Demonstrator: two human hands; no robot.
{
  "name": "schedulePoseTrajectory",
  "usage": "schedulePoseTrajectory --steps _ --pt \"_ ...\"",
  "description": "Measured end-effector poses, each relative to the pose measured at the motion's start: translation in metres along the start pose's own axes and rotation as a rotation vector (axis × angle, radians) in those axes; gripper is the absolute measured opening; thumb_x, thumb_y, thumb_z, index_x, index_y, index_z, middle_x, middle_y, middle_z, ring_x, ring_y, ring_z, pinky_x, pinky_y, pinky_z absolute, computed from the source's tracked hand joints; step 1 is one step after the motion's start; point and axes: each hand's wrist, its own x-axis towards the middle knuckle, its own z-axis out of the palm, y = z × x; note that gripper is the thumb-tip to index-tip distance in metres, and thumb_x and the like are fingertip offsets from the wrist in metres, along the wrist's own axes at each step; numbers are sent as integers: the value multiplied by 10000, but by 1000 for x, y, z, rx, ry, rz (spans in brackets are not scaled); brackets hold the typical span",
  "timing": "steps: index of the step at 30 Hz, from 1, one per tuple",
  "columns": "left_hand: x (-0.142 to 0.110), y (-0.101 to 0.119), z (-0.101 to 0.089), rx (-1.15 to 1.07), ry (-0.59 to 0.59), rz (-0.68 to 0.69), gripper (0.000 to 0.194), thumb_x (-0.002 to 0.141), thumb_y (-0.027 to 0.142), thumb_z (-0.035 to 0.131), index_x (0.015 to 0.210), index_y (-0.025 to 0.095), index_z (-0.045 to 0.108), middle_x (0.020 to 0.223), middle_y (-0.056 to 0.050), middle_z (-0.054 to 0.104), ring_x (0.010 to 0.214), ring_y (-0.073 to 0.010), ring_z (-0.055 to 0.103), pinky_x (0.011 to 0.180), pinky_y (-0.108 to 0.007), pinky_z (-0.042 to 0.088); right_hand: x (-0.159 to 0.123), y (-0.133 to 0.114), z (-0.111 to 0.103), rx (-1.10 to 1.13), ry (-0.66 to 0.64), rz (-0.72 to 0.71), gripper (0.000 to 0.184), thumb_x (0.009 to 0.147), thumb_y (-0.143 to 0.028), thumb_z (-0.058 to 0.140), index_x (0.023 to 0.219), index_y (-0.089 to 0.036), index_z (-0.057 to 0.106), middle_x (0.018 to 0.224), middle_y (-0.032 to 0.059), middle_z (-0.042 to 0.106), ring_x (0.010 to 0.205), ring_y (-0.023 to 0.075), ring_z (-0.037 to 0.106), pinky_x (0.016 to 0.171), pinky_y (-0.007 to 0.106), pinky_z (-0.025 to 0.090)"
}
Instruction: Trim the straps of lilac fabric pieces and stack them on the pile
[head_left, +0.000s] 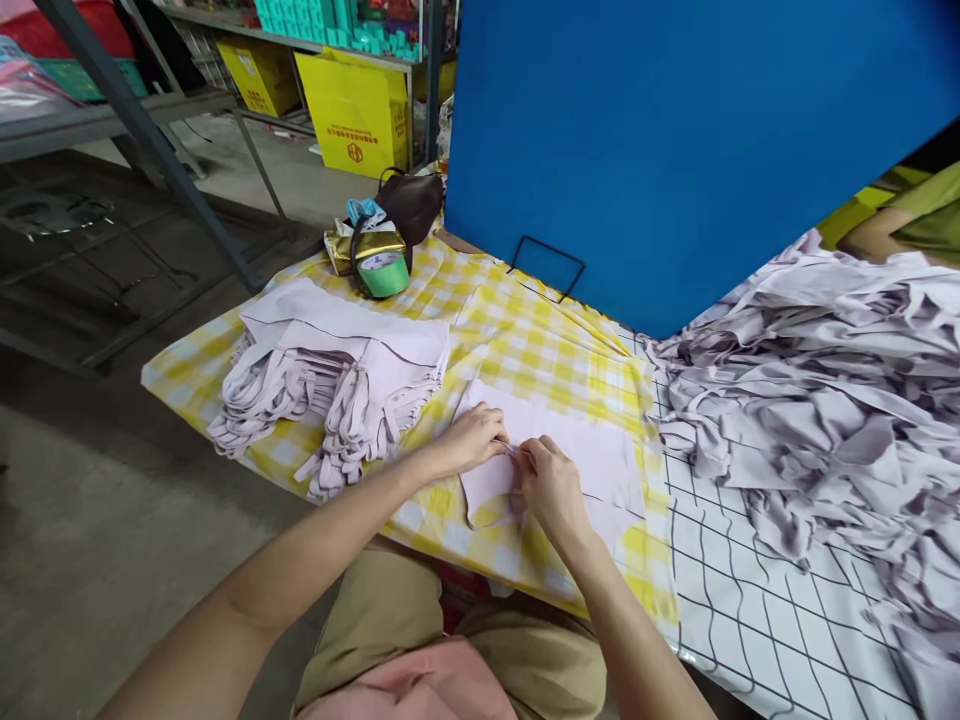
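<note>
1. Khaki trousers (375, 610) and salmon-pink cloth (427, 685) are closest to us, at the near edge of the yellow checked counter (540, 335).
2. Our left hand (478, 438) and right hand (551, 480) meet over the lilac garment (592, 455), spread on the counter before us. Each grip is closed to a pinch and seems to hold a narrow bit of the fabric; our fingers hide exactly which part.
3. To do this well, we should pinch lightly, keep both fingertips close together and let the rest lie flat, so the soft fabric neither stretches nor puckers.
4. Left of it sits a layered stack (322, 318) of similar pieces, smooth on top, looped straps drooping towards us.
5. On our right, a limp, crumpled heap (847, 400) spreads over a white grid-lined sheet (735, 600).
6. Beyond the stack, a round green tape roll (384, 275) rests near shiny gold packaging (379, 243) and a dark bag (412, 205).
7. Farther back rise a smooth blue panel (675, 150) and, beyond, a boxy yellow carton (356, 110).
</note>
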Motion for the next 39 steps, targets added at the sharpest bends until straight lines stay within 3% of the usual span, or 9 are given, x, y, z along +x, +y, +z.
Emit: schedulePoseTrajectory --steps 12,19,24,27,29,32,34,39 --pt "2 0 -3 54 -27 37 126 832 173 560 769 152 667 805 -36 593 871 -181 496 786 -278 409 4 -6 -1 -149 -43 -12 224 853 -87 417 745 -154 601 761 49 560 560 127 482 507 248 263" --pt "4 -2 -4 98 -48 78 152 827 143 531 728 152 645 797 -35 586 860 -175 493 772 -267 409 14 -9 -8 -169 -108 -87 222 749 2 450 716 -159 599 748 45 557 549 126 473 512 253 260" --pt "4 -3 -3 103 -41 60 158 812 120 523 704 135 638 785 -39 586 846 -176 497 749 -263 413 19 -14 -5 -102 -91 -54 205 727 -12 473 728 -162 613 766 48 590 565 132 504 522 252 278" --pt "3 -3 -3 61 -29 53 137 809 130 538 737 141 655 792 -36 591 861 -173 501 758 -257 412 15 -14 -1 -41 -39 17 165 804 -128 466 753 -166 618 744 49 609 613 152 544 557 250 329" --pt "1 -3 -4 22 -22 61 129 806 137 550 762 149 670 795 -32 597 874 -170 506 771 -252 409 4 -15 2 123 6 138 164 835 -252 466 798 -170 603 652 22 589 568 155 535 542 253 349" --pt "-5 -2 -12 -31 -44 60 110 786 139 579 785 152 688 817 -32 609 877 -165 524 789 -246 405 -25 -23 1 673 23 338 244 795 -391 538 937 -192 521 537 -49 511 500 149 503 499 246 366" --pt "-10 0 -20 -74 -81 43 123 772 112 578 805 144 692 863 -36 621 883 -158 541 807 -239 403 -52 -32 -1 974 12 394 332 771 -424 588 999 -211 474 554 -64 499 534 144 512 518 237 387" --pt "-19 5 -31 -192 -106 -29 212 823 91 479 809 136 687 980 -41 641 902 -134 574 815 -215 408 -121 -51 10 1233 -45 495 309 767 -416 630 992 -215 560 799 26 631 768 169 574 670 253 449"
